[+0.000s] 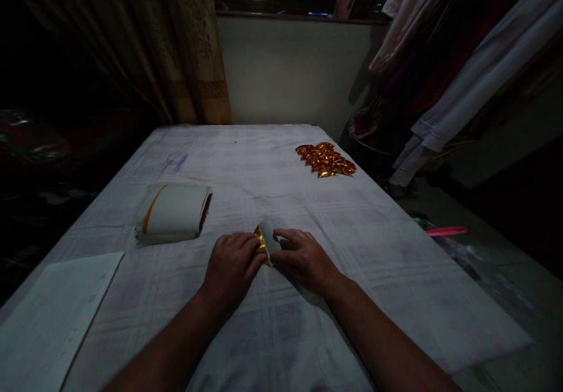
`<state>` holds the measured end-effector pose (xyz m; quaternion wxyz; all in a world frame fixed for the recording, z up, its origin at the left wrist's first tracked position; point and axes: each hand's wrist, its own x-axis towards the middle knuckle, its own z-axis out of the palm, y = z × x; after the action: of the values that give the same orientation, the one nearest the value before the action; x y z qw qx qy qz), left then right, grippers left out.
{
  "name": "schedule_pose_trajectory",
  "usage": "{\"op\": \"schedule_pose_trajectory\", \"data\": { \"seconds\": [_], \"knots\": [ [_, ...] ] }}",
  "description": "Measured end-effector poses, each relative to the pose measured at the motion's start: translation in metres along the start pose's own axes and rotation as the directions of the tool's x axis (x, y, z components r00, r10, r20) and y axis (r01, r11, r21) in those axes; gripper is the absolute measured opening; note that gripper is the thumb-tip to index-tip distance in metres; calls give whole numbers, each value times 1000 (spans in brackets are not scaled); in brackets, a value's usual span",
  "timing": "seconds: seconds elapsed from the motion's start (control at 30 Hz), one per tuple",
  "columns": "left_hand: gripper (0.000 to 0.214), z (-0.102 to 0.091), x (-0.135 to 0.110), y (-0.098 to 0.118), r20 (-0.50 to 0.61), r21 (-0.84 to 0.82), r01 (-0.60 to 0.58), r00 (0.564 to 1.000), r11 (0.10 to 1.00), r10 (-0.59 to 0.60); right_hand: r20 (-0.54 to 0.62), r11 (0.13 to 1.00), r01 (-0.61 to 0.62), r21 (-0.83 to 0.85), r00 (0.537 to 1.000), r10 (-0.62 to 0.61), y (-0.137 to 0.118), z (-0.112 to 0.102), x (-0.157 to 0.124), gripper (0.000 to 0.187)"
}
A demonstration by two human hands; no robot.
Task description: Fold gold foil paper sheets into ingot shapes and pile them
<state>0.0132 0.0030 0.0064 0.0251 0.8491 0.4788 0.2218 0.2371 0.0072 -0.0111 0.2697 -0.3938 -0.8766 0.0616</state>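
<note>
"What did we have, from the left?"
"We had a white sheet (65, 316) in the lower left corner, then a pale stack (176, 211) left of centre."
"And our hands?"
"Our left hand (231, 263) had its fingers clamped on the gold side of a folded paper (268, 237), just below the frame's centre; our right hand (305, 260) had thumb and forefinger apart at its grey side. We saw shiny gold pieces (326, 160) toward the upper right."

Dimly lit overall, near-black at upper left and far right, paler over tablecloth (264, 163), with soft shadow beneath right hand (303, 257), glints on foil pile (328, 160), wide-angle stretching toward edges.
</note>
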Motion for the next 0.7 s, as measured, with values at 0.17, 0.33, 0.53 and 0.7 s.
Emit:
{"op": "schedule_pose_trajectory", "data": {
  "seconds": [0.17,0.33,0.53,0.7],
  "knots": [
    [13,1,1,-3,24,-8,3,1000,1000,-3,15,999,40,15,999,-40,-5,-1,5,15],
    [10,4,-2,-4,39,-49,-7,999,999,9,72,996,43,84,996,-50,-13,1,10,20],
    [12,3,-6,0,63,-86,40,997,995,-35,50,987,10,162,999,-18,-6,-3,4,11],
    [14,0,-7,1,109,-134,69,993,989,-55,25,979,-47,196,999,43,-1,5,1,6]
  ]
}}
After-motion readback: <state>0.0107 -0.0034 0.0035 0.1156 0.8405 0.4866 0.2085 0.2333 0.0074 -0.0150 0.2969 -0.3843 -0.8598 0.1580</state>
